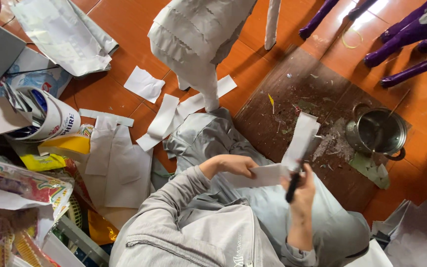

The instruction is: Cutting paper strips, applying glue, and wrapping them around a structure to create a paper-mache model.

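My left hand [233,165] grips one end of a folded white paper strip [300,141] that bends upward over a brown wooden board [292,89]. My right hand [302,190] is closed on a black-handled knife [292,185] whose blade meets the paper at the fold. I wear grey sleeves and grey trousers, and my lap lies under both hands.
A steel pot [377,132] stands on the board's right side among scraps. Cut white paper pieces [144,84] lie on the orange tile floor. A grey paper sheet [193,39] hangs above. Colourful packets and a white can [50,116] crowd the left. Purple chair legs [406,34] stand top right.
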